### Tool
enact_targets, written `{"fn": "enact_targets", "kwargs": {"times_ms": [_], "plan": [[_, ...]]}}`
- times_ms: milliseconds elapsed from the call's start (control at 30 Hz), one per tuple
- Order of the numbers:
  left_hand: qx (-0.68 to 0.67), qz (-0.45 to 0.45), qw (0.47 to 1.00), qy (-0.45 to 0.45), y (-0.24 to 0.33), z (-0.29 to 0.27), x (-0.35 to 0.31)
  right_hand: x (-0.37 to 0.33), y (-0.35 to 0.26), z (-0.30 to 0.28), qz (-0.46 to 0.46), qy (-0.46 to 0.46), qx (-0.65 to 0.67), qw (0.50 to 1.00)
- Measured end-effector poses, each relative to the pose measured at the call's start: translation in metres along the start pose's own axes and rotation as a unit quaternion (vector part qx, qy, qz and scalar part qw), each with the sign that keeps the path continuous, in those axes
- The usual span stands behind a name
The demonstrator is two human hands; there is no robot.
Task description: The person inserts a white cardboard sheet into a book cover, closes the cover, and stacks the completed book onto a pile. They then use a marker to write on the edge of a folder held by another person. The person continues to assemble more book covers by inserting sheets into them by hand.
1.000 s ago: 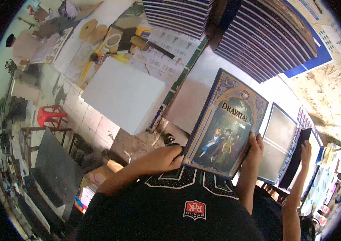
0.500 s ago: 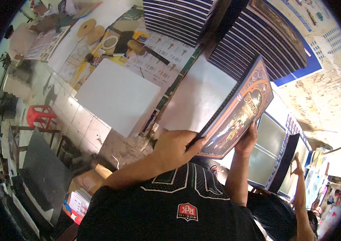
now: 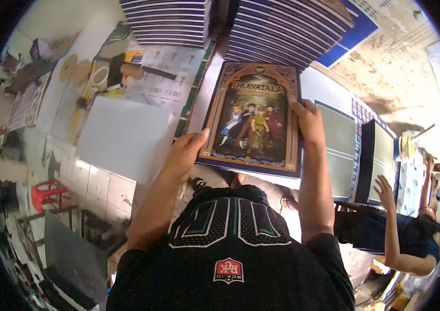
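Observation:
A hardcover book (image 3: pixel 253 122) with an ornate brown border and illustrated figures lies between my two hands, its front cover facing up toward me. My left hand (image 3: pixel 182 155) grips its lower left corner, thumb on the cover. At the right edge, my right hand (image 3: pixel 309 124) holds it with the thumb over the front; the fingers underneath are hidden. Just beyond the book rises a tall stack of dark-blue books (image 3: pixel 287 31), and a second stack of books (image 3: pixel 165 20) stands to its left.
White sheets (image 3: pixel 124 137) are piled on the left table, with a mallet (image 3: pixel 133 71) and a tape roll (image 3: pixel 99 76) behind. A red stool (image 3: pixel 49 194) is on the floor at left. To the right, a co-worker's hand (image 3: pixel 385 192) is beside large grey-green boards (image 3: pixel 336 150).
The book has turned from a steep tilt to facing me, and its cover is now fully visible. My left hand has shifted left along with it. The co-worker's hand has moved lower.

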State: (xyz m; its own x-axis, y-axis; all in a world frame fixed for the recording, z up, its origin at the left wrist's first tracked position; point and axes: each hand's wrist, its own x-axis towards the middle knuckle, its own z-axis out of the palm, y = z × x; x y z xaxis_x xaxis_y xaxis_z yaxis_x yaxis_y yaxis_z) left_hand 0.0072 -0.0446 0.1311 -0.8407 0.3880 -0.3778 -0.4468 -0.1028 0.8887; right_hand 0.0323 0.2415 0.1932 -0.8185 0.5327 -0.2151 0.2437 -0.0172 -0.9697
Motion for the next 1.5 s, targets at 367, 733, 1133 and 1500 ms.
{"fn": "enact_targets", "kwargs": {"times_ms": [367,733,1133,1500], "plan": [[-0.02,-0.058,0.997,-0.045,-0.003,-0.002,0.018,0.009,0.009,0.001,-0.074,0.046,-0.052,0.995],[-0.019,0.207,0.977,-0.036,0.038,0.051,0.025,-0.084,-0.014,0.037,-0.463,0.052,-0.237,0.852],[-0.229,0.202,0.931,-0.201,0.041,0.063,0.026,-0.083,-0.011,0.052,-0.599,-0.048,-0.227,0.766],[0.079,0.631,0.747,0.193,0.094,0.079,0.039,-0.046,-0.031,0.019,-0.48,-0.098,-0.288,0.823]]}}
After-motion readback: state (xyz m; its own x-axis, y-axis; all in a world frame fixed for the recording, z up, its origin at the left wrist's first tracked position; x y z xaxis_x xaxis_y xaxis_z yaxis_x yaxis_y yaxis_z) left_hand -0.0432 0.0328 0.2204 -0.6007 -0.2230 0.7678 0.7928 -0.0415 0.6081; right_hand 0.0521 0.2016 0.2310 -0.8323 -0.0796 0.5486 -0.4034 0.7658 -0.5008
